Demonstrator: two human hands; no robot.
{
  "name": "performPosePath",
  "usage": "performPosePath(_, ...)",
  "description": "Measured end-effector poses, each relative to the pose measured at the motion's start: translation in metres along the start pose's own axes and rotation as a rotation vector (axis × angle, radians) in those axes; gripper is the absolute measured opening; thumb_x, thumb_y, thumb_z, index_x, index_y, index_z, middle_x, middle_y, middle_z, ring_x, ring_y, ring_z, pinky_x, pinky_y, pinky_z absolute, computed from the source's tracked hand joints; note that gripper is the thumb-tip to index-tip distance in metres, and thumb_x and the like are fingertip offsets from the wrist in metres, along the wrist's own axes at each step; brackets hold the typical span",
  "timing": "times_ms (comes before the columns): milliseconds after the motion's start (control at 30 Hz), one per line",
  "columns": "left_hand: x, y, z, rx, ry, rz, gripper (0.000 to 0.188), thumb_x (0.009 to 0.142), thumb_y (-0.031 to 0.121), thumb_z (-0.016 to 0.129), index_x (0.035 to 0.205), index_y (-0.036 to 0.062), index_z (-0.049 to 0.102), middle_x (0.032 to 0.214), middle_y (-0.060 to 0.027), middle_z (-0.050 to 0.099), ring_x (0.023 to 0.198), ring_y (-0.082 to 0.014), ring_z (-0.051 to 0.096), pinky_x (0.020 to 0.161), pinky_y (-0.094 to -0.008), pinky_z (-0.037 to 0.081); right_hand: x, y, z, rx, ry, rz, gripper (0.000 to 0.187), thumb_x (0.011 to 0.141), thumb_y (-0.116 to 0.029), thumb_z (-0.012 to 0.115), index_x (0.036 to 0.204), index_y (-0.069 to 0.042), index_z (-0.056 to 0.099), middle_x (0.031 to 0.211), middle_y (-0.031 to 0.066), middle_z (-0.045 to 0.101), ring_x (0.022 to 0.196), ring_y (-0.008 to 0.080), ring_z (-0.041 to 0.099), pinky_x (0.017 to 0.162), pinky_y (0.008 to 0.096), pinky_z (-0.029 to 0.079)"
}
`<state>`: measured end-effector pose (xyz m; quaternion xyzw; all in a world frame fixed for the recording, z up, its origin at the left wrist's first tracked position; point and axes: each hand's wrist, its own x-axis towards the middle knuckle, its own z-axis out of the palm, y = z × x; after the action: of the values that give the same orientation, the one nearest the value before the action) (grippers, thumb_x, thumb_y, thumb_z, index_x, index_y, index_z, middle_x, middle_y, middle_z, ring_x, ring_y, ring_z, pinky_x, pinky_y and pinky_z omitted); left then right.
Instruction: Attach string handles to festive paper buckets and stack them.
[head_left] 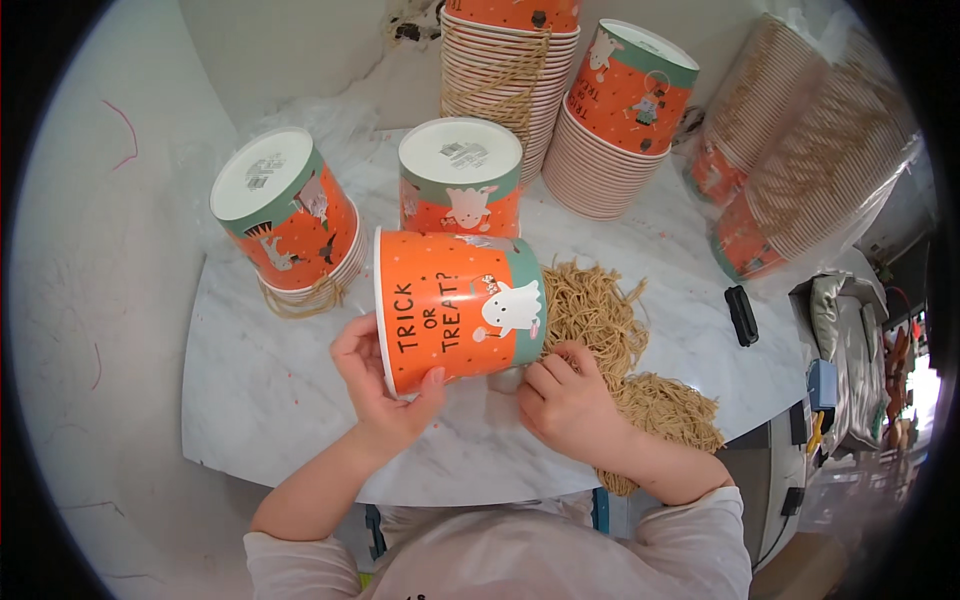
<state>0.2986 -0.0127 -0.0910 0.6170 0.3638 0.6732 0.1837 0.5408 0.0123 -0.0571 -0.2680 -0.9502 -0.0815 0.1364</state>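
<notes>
An orange paper bucket with a green base band and a printed white ghost lies on its side above the table in front of me. My left hand grips its white rim, thumb outside and fingers partly hidden behind it. Close to the bucket's base, my right hand is closed with curled fingers; whatever they hold is hidden. Behind that hand, a heap of tan twine cords lies on the table, and a second twine bundle shows beside my right forearm.
Upside-down buckets stand at the left and behind the held one. Tall bucket stacks rise farther back, one with twine draped over it. Plastic-wrapped stacks lean at the right. A black object lies near the marbled table's right edge.
</notes>
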Motion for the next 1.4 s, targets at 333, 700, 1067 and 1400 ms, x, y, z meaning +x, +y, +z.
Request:
performPosePath(333,0.016,0.013,-0.009,0.260,0.126,0.111,0.073,0.083,0.004,0.071,0.144,0.0034,0.030,0.144,-0.0171,0.033,0.129,-0.0259,0.042,0.102,-0.0408,0.046,-0.004,0.019,-0.011,0.745,0.269,0.157,0.019,0.072,-0.002,0.076,0.090,-0.009,0.072,0.096,0.0051,0.065,0.088,0.0231,0.063,0.080,0.0363,0.050)
performPosePath(700,0.018,0.033,-0.014,0.581,0.121,0.205,0.020,0.080,0.003,0.073,0.099,0.0092,0.069,0.135,-0.0121,0.053,0.127,-0.0310,0.046,0.107,-0.0462,0.037,0.023,0.036,-0.046,1.304,0.362,0.452,0.004,0.095,0.000,0.064,0.099,-0.001,0.065,0.099,0.0016,0.060,0.091,0.0084,0.059,0.083,0.0254,0.049)
performPosePath(1067,0.040,0.070,-0.009,0.833,-0.076,0.467,0.028,0.076,0.025,0.081,0.104,0.0198,0.078,0.100,0.0103,0.069,0.110,-0.0150,0.062,0.119,-0.0718,0.000,0.060,-0.013,-0.075,1.496,-0.008,0.451,0.009,0.099,-0.010,0.064,0.102,-0.002,0.063,0.091,-0.0032,0.064,0.078,0.0024,0.057,0.069,0.0207,0.049)
performPosePath(1400,0.069,0.112,-0.062,0.949,-0.047,0.572,0.016,0.072,0.016,0.083,0.086,0.0203,0.079,0.074,0.0082,0.062,0.087,-0.0132,0.067,0.119,-0.0696,0.019,0.024,-0.009,-0.070,1.288,-0.116,0.390,0.016,0.101,-0.017,0.066,0.109,-0.004,0.062,0.075,-0.0026,0.055,0.067,0.0029,0.048,0.060,0.0218,0.039)
